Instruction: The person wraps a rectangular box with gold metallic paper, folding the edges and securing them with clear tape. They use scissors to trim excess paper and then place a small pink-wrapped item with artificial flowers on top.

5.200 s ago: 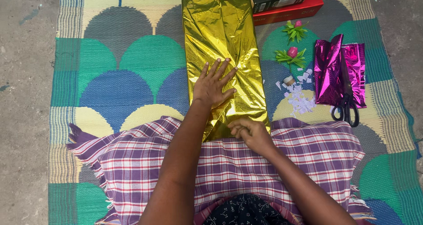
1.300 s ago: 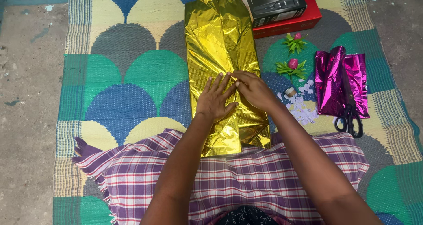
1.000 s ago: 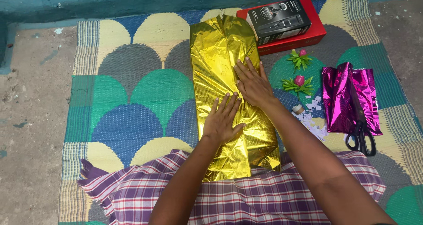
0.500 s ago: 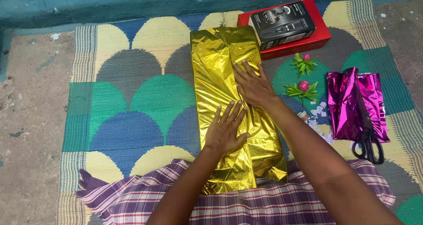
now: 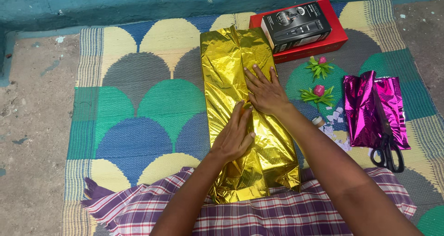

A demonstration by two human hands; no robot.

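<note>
Head cam: long folded sheet of crinkled gold foil wrap (image 5: pixel 240 111) lies lengthwise down the middle of the woven scallop-pattern mat (image 5: pixel 138 92), near end over the purple plaid cloth (image 5: pixel 277 213) at the mat's near edge. Right hand (image 5: pixel 264 91) is flat, fingers spread, pressing the foil's far half, same spot as 0.5 s ago. Left hand (image 5: pixel 235 135) has gone from flat-spread to tilted, fingers together, running along the centre seam, so crease is being worked. Nothing pinched.

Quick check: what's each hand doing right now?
Left hand: open, palm flat on the gold foil sheet.
Right hand: open, fingers spread, pressing the same sheet.
</note>
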